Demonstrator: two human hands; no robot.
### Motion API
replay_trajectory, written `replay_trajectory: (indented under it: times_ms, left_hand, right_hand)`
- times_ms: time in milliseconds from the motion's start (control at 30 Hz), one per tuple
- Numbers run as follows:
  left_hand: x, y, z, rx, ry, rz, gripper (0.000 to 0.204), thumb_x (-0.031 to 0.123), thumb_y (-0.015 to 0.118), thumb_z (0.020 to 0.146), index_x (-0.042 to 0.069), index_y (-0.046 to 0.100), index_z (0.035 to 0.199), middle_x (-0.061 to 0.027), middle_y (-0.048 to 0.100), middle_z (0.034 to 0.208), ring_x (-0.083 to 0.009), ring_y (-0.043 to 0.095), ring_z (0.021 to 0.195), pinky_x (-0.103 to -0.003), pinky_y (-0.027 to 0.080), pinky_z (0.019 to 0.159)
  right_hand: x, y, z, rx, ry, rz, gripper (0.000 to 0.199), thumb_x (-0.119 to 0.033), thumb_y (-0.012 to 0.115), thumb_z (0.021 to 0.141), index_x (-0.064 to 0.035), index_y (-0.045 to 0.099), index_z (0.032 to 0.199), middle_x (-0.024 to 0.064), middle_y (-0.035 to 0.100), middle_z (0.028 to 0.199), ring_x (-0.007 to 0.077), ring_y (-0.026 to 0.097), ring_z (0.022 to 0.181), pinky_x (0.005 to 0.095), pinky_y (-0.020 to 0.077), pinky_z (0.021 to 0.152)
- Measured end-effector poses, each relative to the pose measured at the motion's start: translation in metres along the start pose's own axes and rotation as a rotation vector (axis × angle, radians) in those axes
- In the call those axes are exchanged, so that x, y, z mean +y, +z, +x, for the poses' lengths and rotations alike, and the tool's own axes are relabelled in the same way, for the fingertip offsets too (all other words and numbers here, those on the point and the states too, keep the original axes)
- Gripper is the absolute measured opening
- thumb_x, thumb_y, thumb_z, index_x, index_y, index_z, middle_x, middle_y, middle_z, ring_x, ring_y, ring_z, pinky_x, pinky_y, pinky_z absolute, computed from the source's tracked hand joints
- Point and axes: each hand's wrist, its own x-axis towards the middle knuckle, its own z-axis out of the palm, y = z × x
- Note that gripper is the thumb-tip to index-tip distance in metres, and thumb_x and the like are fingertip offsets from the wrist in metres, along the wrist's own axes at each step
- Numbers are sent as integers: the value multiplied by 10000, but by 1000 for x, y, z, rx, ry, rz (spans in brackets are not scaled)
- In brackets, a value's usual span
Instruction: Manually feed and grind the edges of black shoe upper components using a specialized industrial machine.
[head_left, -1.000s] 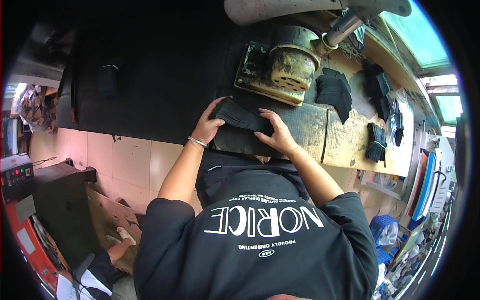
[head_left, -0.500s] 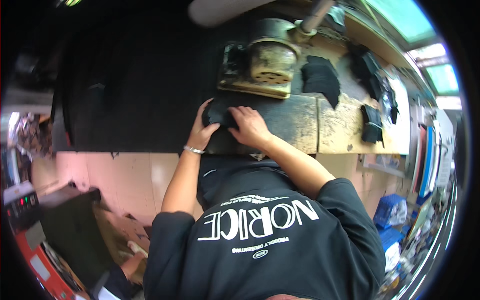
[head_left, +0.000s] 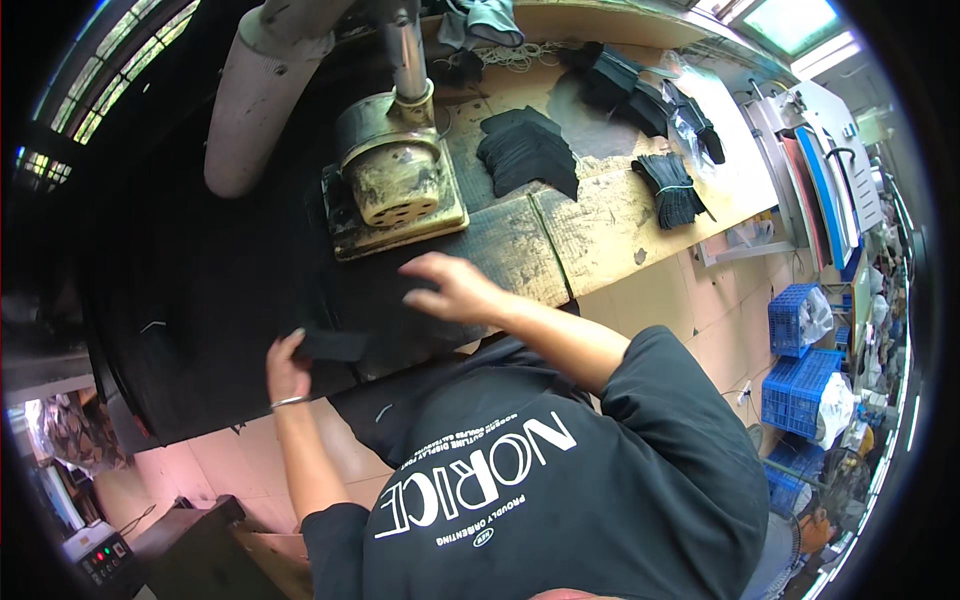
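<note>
The black piece (head_left: 338,346) sits above the worktable's (head_left: 515,250) front edge, its left end pinched in the left hand's (head_left: 289,372) closed fingers. Blurred and dark against dark, it seems light, soft and fairly unbreakable; an end suits a pinch, a second grip curbing any sag. The right hand (head_left: 455,288) hovers apart, empty, fingers parted.

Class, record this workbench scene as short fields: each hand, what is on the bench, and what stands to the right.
Left hand: gripping one end of a black piece
Right hand: open, nothing visible in it
Bench: black stack, tied black bundle, stained cylindrical fitting
Picture's right: blue crates
</note>
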Motion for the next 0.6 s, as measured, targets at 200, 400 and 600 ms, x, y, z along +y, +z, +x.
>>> replay_trajectory:
  times_ms: [200, 400, 600]
  left_hand:
    - [62, -91, 18, 136, -116, 350, 341, 157, 710, 779, 37, 633, 1088, -96, 657, 1020, -225, 624, 938, -397, 494, 833]
    - [80, -69, 1, 614, 367, 1291, 666, 235, 732, 805, 35, 450, 1375, -137, 566, 1218, -276, 573, 1056, -396, 461, 918]
    - [17, 117, -66, 92, 716, 1174, 579, 107, 763, 731, 45, 542, 1261, -119, 562, 1228, -244, 557, 1124, -369, 465, 915]
  right_hand:
    - [100, -141, -7, 438, 134, -740, 772, -254, 772, 714, -11, 432, 1363, 221, 457, 1385, 359, 418, 1307, 429, 357, 1086]
    - [153, -217, 38, 340, 426, -346, 879, -503, 723, 759, 35, 414, 1381, 265, 444, 1396, 366, 412, 1320, 397, 342, 1096]
    - [202, -255, 98, 334, 586, -428, 806, -603, 600, 810, 10, 508, 1324, 228, 552, 1305, 332, 517, 1235, 406, 406, 1037]
